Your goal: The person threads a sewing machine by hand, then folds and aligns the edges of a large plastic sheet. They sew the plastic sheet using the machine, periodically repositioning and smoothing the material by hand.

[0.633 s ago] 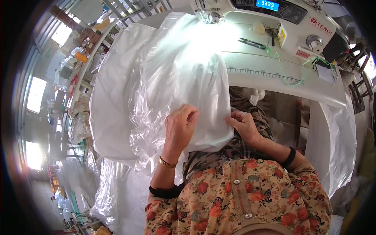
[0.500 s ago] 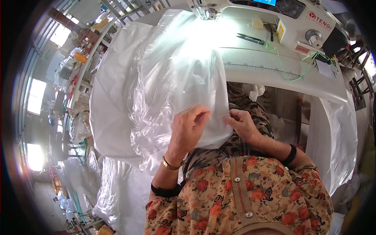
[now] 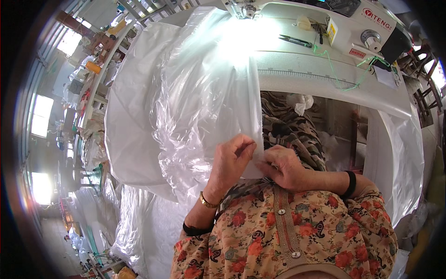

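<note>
A large white sheet [image 3: 132, 107], with shiny clear plastic film [image 3: 186, 125] over it, spreads from under the needle area of a white sewing machine [image 3: 344, 30] down to my lap. My left hand [image 3: 232, 160] is closed in a pinch on the sheet near its right edge. Close beside it, my right hand [image 3: 284, 168] grips the lower end of that same edge between thumb and curled fingers. The edge runs nearly straight from my hands up toward the machine. A bright lamp glare washes out the cloth around the needle.
Black thread snips [image 3: 296, 41] and loose green thread [image 3: 327, 56] lie on the machine bed, near a printed ruler scale [image 3: 306, 74]. White material [image 3: 402, 162] hangs at the right. A cluttered workbench [image 3: 100, 83] stands at the left.
Both hands have moved nearer to me and to each other. My right hand has shifted left and down along the edge, which now looks straighter and lies further left.
</note>
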The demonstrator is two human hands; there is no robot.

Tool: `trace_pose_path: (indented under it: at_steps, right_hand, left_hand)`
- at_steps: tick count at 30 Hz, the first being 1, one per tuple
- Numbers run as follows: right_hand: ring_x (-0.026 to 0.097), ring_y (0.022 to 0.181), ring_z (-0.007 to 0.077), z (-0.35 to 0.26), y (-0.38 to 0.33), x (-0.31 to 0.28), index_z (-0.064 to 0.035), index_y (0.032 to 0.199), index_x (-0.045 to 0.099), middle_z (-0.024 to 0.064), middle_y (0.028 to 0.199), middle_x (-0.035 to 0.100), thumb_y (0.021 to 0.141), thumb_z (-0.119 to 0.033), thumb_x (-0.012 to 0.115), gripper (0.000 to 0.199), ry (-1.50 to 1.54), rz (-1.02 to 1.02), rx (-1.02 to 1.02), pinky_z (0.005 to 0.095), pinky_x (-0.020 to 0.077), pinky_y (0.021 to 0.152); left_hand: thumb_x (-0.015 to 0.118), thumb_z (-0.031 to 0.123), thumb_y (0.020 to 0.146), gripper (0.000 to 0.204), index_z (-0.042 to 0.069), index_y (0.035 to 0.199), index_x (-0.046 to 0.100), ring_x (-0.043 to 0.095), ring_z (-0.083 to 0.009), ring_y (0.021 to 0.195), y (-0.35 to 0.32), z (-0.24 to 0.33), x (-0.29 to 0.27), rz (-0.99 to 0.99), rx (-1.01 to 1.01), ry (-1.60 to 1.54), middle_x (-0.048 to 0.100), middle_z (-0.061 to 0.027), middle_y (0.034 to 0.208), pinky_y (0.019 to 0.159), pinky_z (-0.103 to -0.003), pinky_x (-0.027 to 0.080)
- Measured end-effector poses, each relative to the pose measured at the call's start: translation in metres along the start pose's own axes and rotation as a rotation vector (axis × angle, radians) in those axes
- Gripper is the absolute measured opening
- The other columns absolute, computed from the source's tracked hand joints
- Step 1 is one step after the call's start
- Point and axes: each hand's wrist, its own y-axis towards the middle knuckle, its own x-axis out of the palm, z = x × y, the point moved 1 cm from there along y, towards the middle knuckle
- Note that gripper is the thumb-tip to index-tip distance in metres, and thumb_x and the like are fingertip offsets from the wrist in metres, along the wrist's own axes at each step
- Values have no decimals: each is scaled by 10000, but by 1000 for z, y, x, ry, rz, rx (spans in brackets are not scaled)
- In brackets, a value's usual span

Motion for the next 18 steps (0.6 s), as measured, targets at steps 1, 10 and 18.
trace_pose_path:
  at_steps: [1, 10, 18]
  right_hand:
    - [598, 664, 307, -1, 0, 1, -26, 830, 594, 136, 686, 576, 909, -137, 612, 138, -12, -25, -94, 387, 482, 712]
    - [613, 697, 316, -4, 3, 14, -45, 818, 594, 109, 697, 583, 890, -185, 626, 160, -188, -162, -324, 399, 482, 784]
    - [638, 890, 252, 8, 25, 5, -26, 871, 603, 104, 830, 616, 835, -173, 639, 155, -342, -368, -612, 378, 493, 822]
  left_hand:
    - [600, 96, 945, 102, 2, 909, 619, 515, -44, 601, -1, 0, 0, 3, 10, 4, 584, 14, 684, 529, -210, 422]
    - [584, 121, 962, 146, -11, 904, 606, 493, -46, 572, -9, -5, -3, -9, -71, -57, 557, 15, 659, 512, -218, 404]
    - [658, 137, 900, 202, -13, 786, 586, 465, -31, 566, -9, -9, -13, 69, -80, 75, 528, 29, 606, 497, -228, 387]
